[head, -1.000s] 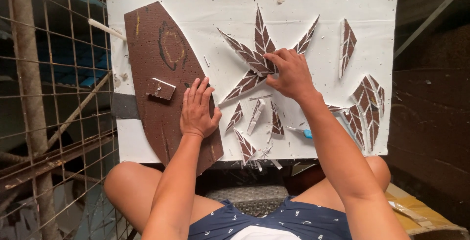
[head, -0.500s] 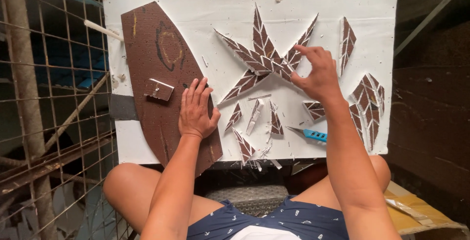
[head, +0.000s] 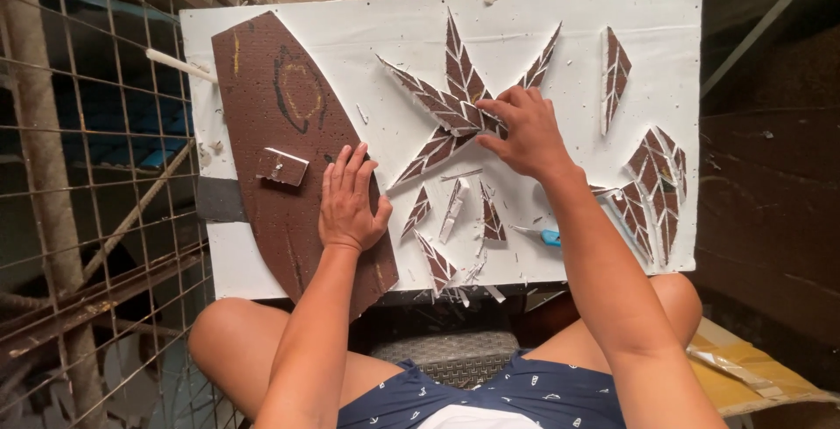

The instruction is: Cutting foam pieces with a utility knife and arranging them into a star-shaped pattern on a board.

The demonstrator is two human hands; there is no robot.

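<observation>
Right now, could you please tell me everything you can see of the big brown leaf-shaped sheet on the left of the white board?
The brown sheet is a long, pointed oval lying flat and slanted on the white board, its lower tip overhanging the near edge. It looks like thin foam or card, dotted with tiny holes, with a dark and yellow ring drawn near the top. A small brown-topped block sits on it, and the left hand presses flat on its right edge.

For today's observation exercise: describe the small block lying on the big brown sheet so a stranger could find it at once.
Start at the white board across the person's knees. On its left side lies a large brown pointed-oval sheet; the left hand rests flat on its right edge. Just left of that hand sits the small block, the only raised, white-edged rectangular piece there.
</observation>
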